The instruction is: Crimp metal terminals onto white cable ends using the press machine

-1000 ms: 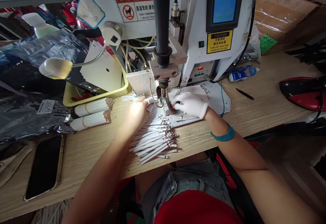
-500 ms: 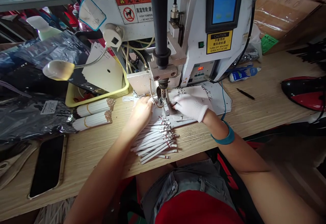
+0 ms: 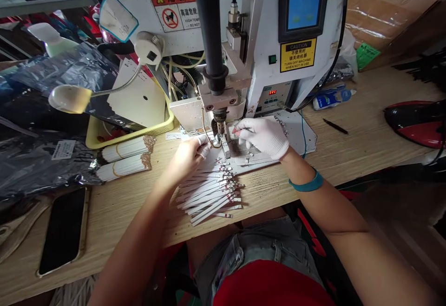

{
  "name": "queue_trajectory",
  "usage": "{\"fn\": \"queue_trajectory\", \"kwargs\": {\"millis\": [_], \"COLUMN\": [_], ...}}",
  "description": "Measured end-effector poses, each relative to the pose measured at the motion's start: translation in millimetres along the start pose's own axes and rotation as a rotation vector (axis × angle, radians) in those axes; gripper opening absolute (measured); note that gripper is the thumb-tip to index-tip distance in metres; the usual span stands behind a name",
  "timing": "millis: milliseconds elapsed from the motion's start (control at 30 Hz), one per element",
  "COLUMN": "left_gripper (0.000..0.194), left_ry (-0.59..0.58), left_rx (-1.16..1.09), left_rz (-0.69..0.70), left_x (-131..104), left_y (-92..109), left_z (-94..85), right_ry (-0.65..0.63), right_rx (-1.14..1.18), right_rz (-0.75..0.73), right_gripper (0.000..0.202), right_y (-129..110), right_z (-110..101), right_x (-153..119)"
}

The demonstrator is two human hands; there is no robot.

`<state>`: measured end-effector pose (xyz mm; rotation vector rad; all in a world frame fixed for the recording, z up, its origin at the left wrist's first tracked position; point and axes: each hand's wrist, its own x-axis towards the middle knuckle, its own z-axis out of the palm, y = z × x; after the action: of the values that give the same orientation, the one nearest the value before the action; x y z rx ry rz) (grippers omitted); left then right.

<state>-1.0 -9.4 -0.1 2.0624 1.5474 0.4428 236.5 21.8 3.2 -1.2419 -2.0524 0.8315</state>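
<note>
My left hand (image 3: 188, 157), with white covers on some fingertips, is closed just left of the machine's nozzle (image 3: 220, 128). It is at the top end of a fanned pile of narrow white strips (image 3: 205, 192) with small metal-looking pieces at their right ends. Whatever its fingers grip is too small to make out. My right hand (image 3: 263, 138), in a white glove with bare fingertips, is right of the nozzle over a flat plate (image 3: 240, 155) scattered with tiny clips. Its thumb and finger are pinched together; anything between them is hidden. A small metal block (image 3: 226, 149) stands between the hands.
A white machine with a screen (image 3: 300, 9) rises behind my hands, bearing a high-temperature warning label (image 3: 170, 11). Left are a lamp (image 3: 71, 99), a yellow basket (image 3: 130, 139), banded strip bundles (image 3: 127, 166) and a phone (image 3: 64, 231). Right lie a black pen (image 3: 335, 126) and a red-black object (image 3: 414, 127).
My right hand has lifted slightly up and right, its fingers curling into a pinch. My left hand has drawn back a little down and left. The red digits on the machine differ.
</note>
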Motion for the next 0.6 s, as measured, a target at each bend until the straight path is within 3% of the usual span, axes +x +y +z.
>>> {"fn": "queue_trajectory", "kwargs": {"millis": [133, 300, 600], "left_gripper": [0.021, 0.016, 0.015], "left_ry": [-0.031, -0.061, -0.061], "left_rx": [-0.191, -0.365, -0.385], "left_rz": [-0.095, -0.084, -0.139], "left_x": [0.0, 0.8, 1.1], "left_y": [-1.6, -0.3, 4.4], "left_z": [2.0, 2.9, 5.8], "right_ry": [0.021, -0.166, -0.196], "right_rx": [0.242, 0.634, 0.727], "right_rz": [0.014, 0.148, 0.396], "right_gripper": [0.011, 0.012, 0.011], "right_y": [2.3, 7.9, 2.8], "right_z": [5.5, 20.1, 27.6], "right_x": [2.2, 3.8, 5.0]}}
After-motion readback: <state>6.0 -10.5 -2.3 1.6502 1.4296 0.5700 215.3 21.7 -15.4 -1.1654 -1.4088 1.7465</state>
